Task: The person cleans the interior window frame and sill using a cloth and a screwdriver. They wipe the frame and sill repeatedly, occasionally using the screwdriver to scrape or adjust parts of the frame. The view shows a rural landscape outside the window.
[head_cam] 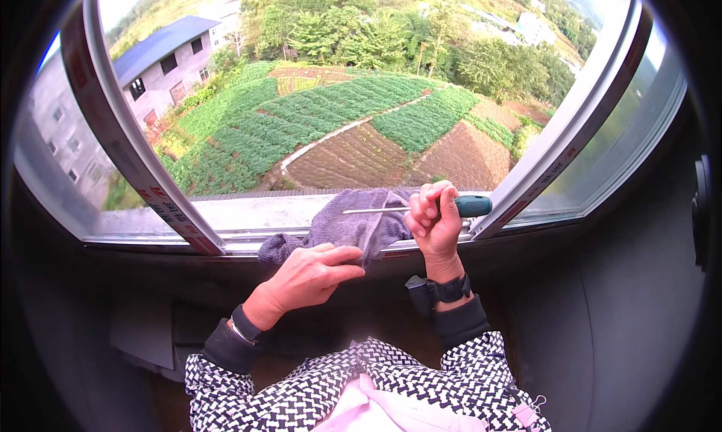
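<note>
A purple-grey cloth (344,217) lies bunched over the window track and sill. My left hand (316,274) pinches the cloth's near edge between thumb and fingers. In my right hand (437,223) is a screwdriver (474,206) with a dark green handle, which sticks out of the fist to the right. Its thin metal shaft points left, in front of the cloth. The right fingers are curled, and the cloth's right side reaches behind them. Whether they also grip the cloth, I cannot tell.
The sliding window's frame has a left upright (141,150) and a right upright (564,133), both with printed protective tape. Between them the window stands open above the white sill (254,212). Outside are crop fields (316,122) and a blue-roofed building (163,54). A dark wall (626,296) is at the right.
</note>
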{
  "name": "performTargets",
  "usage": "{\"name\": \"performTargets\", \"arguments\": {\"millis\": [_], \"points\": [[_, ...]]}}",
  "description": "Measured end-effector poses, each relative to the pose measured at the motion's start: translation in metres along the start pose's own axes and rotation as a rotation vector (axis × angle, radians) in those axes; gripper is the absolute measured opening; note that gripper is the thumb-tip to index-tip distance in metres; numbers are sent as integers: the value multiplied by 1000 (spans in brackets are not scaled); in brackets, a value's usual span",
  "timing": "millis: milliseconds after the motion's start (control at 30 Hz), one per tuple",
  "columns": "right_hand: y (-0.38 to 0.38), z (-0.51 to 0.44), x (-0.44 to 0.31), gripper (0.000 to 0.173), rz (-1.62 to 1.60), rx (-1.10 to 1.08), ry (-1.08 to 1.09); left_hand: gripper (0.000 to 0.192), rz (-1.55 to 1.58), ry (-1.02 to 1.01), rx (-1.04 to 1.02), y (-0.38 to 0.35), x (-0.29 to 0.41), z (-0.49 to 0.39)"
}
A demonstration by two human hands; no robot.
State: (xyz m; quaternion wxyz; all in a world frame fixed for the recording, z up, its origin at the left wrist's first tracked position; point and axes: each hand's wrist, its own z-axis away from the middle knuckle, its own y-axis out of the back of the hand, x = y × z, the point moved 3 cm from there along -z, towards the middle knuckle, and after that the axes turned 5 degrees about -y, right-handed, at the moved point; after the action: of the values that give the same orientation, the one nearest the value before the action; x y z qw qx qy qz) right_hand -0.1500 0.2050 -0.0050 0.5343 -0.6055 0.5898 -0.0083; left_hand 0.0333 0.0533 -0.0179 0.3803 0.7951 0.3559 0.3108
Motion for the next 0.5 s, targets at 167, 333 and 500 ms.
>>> {"name": "performTargets", "arguments": {"millis": [167, 333, 500], "points": [[-3, 22, -38, 27, 644, 121, -310, 30, 47, -73, -163, -12, 1, -4], [6, 56, -85, 30, 1075, 376, -230, 41, 73, -92, -164, -41, 5, -12], [15, 62, -85, 30, 1017, 435, -18, 45, 55, -61, -174, -64, 8, -26]]}}
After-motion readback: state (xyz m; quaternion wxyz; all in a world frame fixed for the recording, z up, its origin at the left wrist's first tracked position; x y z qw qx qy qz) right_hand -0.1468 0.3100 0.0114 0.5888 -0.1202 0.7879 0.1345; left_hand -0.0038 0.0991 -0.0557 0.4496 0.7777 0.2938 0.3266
